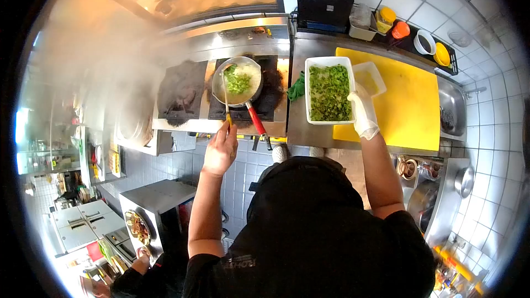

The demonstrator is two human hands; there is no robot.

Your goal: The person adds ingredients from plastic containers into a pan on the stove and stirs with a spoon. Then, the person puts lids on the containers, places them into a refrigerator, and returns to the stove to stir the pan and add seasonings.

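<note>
- Board [409,105]: smooth plastic
- Tub [329,60] at board's left edge: glossy plastic
- Sink [454,113] right of board: shiny metal
- Cloth [296,88] left of board: rumpled, matt

Honestly, steam [130,60] blurs a lot of the upper left of the frame, so no clue what's behind it; the tip of the utensil [225,96] is buried in the greens [238,83]; the gloved right hand [363,115] covers part of the small container [371,76], and its grip on the tub [329,122] is hard to read; the shirt print [238,262] is too small to make out; the co-worker [146,278], lower left, is cut off.
</note>
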